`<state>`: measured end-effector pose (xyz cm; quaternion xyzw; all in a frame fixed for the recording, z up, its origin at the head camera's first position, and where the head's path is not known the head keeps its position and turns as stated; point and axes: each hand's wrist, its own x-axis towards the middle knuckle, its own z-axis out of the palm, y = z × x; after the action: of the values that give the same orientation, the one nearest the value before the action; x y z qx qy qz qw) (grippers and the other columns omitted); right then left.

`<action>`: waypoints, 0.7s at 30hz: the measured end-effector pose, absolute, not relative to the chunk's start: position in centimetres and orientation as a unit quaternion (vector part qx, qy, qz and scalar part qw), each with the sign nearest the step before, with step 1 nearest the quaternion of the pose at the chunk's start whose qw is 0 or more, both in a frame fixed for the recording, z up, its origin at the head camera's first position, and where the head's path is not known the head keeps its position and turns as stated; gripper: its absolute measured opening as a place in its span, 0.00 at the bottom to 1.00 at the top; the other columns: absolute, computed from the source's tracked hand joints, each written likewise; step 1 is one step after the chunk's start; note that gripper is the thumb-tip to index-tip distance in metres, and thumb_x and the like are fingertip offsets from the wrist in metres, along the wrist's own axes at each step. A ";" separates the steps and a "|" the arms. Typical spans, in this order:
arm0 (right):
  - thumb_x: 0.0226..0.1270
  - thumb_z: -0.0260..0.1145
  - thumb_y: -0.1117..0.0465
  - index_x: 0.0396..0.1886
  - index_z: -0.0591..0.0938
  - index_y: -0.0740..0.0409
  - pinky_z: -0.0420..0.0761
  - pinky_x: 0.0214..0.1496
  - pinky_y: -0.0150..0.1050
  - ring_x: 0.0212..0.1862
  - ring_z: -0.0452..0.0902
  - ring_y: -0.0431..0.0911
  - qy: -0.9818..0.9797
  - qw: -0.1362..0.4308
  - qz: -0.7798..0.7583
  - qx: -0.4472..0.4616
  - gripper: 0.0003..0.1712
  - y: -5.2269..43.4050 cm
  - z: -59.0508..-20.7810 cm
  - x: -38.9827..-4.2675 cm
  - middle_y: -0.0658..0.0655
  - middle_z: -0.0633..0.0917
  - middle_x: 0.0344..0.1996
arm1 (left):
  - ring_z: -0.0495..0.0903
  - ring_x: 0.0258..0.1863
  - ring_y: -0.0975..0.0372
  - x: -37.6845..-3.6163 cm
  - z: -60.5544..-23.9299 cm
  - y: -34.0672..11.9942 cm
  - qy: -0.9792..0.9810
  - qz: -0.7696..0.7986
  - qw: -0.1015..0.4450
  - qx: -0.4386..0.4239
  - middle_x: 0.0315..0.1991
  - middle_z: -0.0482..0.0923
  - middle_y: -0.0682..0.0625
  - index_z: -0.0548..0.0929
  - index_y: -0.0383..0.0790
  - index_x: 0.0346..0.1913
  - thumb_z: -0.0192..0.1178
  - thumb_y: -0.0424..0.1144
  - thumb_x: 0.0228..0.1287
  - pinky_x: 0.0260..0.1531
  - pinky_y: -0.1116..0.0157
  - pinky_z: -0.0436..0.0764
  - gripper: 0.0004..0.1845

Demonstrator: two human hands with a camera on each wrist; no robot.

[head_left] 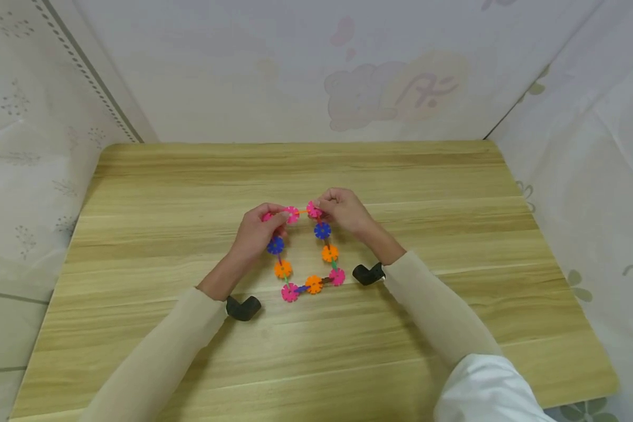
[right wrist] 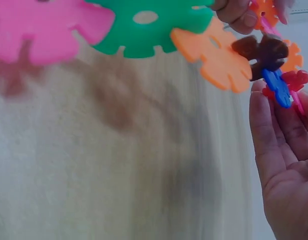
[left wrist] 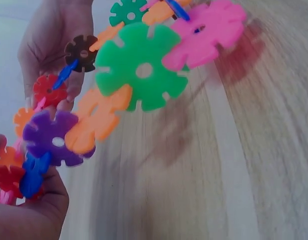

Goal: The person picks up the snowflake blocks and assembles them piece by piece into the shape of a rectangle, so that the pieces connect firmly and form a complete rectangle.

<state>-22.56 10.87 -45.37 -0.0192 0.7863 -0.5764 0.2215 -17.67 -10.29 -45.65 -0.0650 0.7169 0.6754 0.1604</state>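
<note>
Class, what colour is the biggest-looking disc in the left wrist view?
Green disc; left wrist view shows it best.

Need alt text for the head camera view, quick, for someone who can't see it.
Two hands, left hand and right hand, hold up the far side of a ring of pink, blue and orange plastic snowflake discs over a light wooden table. The ring's near side rests on the table between the beige sleeves.

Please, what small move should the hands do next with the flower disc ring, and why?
Probably press the two pink discs at the top together. The left hand and right hand each pinch one end of the disc chain, and only a thin orange piece spans the gap there.
</note>
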 end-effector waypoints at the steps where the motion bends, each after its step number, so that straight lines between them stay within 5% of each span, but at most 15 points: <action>1: 0.73 0.59 0.60 0.38 0.78 0.64 0.84 0.46 0.41 0.39 0.85 0.49 0.785 0.219 -0.579 -0.019 0.10 10.8 -45.4 -22.5 0.59 0.84 0.38 | 0.80 0.28 0.57 -17.7 -45.7 -10.2 0.719 0.674 0.155 -0.069 0.32 0.78 0.41 0.79 0.34 0.50 0.58 0.40 0.70 0.29 0.70 0.80 0.13; 21: 0.74 0.57 0.63 0.35 0.76 0.67 0.84 0.45 0.41 0.38 0.87 0.50 0.744 0.175 -0.645 -0.017 0.10 9.9 -45.9 -21.8 0.64 0.86 0.38 | 0.76 0.22 0.60 -17.7 -45.5 -9.2 0.709 0.687 0.091 -0.129 0.30 0.78 0.38 0.79 0.39 0.37 0.58 0.37 0.66 0.24 0.71 0.76 0.04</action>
<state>-21.80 9.89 -45.92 -0.0165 0.7436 -0.6453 0.1746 -17.66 -9.20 -45.46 -0.1291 0.7089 0.6874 0.0907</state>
